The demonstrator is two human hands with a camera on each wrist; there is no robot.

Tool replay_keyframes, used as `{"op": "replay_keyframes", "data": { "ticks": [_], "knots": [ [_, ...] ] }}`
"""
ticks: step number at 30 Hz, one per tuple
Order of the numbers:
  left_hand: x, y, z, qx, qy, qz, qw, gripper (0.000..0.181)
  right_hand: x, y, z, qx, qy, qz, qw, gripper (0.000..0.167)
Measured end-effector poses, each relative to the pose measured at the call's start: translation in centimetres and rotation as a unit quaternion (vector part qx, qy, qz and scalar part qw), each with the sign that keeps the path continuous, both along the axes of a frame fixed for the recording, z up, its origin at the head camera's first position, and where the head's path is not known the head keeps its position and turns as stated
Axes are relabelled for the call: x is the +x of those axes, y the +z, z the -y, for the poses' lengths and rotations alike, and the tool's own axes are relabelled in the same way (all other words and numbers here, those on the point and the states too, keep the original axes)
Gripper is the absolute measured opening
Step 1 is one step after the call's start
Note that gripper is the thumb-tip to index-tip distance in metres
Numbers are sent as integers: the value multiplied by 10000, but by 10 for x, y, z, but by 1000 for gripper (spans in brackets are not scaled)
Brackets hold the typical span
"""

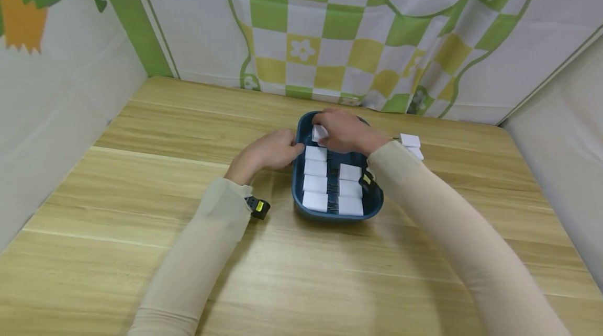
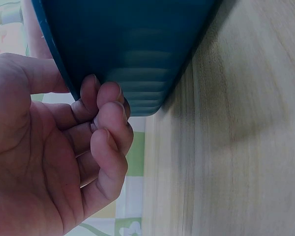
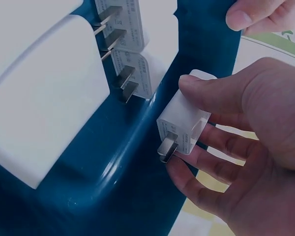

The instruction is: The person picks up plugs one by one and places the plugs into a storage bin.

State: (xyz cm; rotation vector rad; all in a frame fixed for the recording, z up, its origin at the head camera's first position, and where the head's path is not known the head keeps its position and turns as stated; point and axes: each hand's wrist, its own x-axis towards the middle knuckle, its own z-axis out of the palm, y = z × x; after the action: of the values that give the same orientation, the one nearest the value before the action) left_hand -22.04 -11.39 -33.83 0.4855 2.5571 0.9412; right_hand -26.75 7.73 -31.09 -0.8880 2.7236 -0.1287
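Observation:
A dark blue plastic bin (image 1: 338,219) stands on the table with white plug chargers in two columns, left (image 1: 314,184) and right (image 1: 349,189). My left hand (image 1: 273,150) grips the bin's left rim, thumb over the edge and curled fingers against the outer wall (image 2: 132,39). Inside the far end of the bin, my right hand (image 1: 341,129) holds a white charger (image 3: 184,115) between thumb and fingers. Its metal prongs (image 3: 167,147) point away from the palm. In the right wrist view, neighbouring chargers (image 3: 157,56) show their prongs and printed sides.
Two more white chargers (image 1: 410,141) lie on the wooden table (image 1: 320,283) to the right of the bin, partly behind the right forearm. A green and white patterned curtain (image 1: 311,27) hangs along the table's back edge. White cloth walls (image 1: 61,95) stand at both sides.

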Motion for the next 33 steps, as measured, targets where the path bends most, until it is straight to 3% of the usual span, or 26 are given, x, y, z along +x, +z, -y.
{"op": "replay_keyframes", "data": {
  "ticks": [25, 33],
  "knots": [
    [1, -2, 0, -24, 69, 0, 10000, 42, -8, -16, 3, 125, -263, -150, 9995, 46],
    [1, 0, -1, -23, 67, -30, 10000, 42, -8, -16, 3, -14, -381, -120, 9992, 37]
  ]
}}
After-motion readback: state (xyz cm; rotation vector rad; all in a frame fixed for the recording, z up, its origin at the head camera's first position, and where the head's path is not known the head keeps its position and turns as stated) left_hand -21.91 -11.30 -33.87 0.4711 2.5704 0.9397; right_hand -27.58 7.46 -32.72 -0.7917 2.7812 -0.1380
